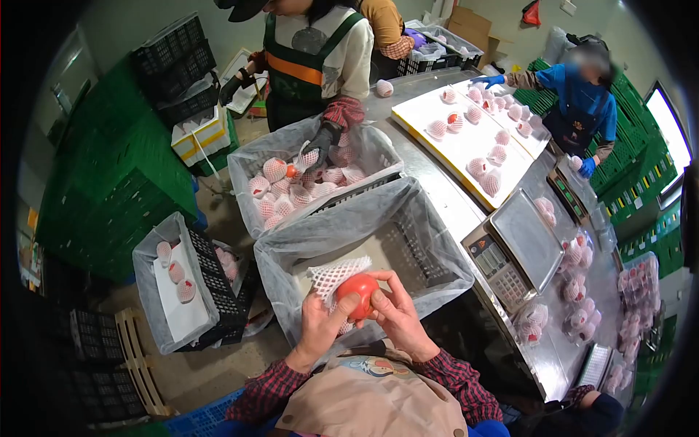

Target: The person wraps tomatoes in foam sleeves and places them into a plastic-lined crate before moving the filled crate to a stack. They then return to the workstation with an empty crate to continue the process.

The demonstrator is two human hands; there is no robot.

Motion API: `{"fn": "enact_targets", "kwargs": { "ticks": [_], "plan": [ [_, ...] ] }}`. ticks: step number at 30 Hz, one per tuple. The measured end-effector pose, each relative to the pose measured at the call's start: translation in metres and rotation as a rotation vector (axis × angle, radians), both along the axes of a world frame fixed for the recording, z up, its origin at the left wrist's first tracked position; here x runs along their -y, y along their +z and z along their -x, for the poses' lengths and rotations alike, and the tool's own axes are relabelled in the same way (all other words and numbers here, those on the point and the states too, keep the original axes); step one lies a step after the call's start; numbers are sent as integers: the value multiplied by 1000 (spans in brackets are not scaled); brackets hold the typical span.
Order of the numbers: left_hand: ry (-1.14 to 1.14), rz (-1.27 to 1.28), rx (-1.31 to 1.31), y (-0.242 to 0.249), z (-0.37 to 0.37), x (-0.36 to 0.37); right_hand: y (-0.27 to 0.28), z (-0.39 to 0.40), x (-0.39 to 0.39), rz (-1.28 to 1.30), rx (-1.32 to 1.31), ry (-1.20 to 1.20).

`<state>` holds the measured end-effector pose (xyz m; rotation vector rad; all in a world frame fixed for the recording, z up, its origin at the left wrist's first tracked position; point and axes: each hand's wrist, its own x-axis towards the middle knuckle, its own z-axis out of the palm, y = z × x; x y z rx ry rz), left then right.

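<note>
Between both my hands is a smooth red tomato [355, 295], held over the lined crate [444, 280] in front of me. My left hand [320, 320] grips its left side, together with a white foam net sleeve [339, 271] that is bunched beside and partly below the tomato. The fingers and thumb of my right hand [402, 317] press on the tomato's right side. Part of the sleeve is hidden behind the tomato and my fingers. A second lined crate [244, 186], filled with net-wrapped fruit, stands just beyond; a co-worker's gloved hand [320, 146] reaches into it.
On the steel table [444, 218] to the right are a scale [520, 244], a white foam board [437, 146] with wrapped fruit, and bagged fruit [575, 288]. Another lined crate [156, 291] stands at left, near stacked green crates [109, 204]. Co-workers stand around the table.
</note>
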<state>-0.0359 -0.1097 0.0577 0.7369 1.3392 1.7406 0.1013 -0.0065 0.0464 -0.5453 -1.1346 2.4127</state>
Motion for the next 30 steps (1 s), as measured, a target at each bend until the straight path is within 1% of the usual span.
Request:
{"fn": "enact_targets", "kwargs": {
  "ticks": [2,4,6,7,11,13,14,16,17,18,19,20,21,22,24,26,28,30],
  "plan": [
    [28,30,10,-2,4,1,3,1,1,-11,3,10],
    [106,49,-65,-2,7,-1,4,0,0,-22,7,18],
    [111,66,-112,-9,10,-1,4,-2,-3,127,-79,84],
    [115,83,-162,-11,11,0,4,-2,-3,126,-79,85],
    [118,57,-244,-6,8,2,2,-3,-3,190,-64,81],
    [25,-32,-220,-8,8,5,2,-2,-2,204,-66,85],
    [24,-32,-219,-2,5,5,3,-1,0,179,-49,55],
    [-128,3,-68,16,-1,7,5,0,2,155,-31,25],
    [-127,4,-67,14,-2,6,6,0,3,103,-20,13],
    [-130,-41,-7,11,-3,4,7,1,3,50,-10,1],
    [-133,-86,52,8,-3,3,6,0,3,49,-11,3],
    [-132,-86,51,7,-4,3,4,-2,3,-29,-1,27],
    [-77,-69,113,5,-4,4,3,-3,3,-108,9,50],
    [-22,-52,175,4,-5,4,4,-2,4,-108,8,49],
    [-8,-66,206,7,-4,1,5,0,8,-275,32,18],
    [6,-79,236,12,-4,-2,6,-2,8,-285,31,18],
    [69,-110,244,16,-6,-4,5,-4,8,-294,31,22],
    [117,-99,244,11,-4,-5,4,-5,7,-422,-30,7]
  ]
}}
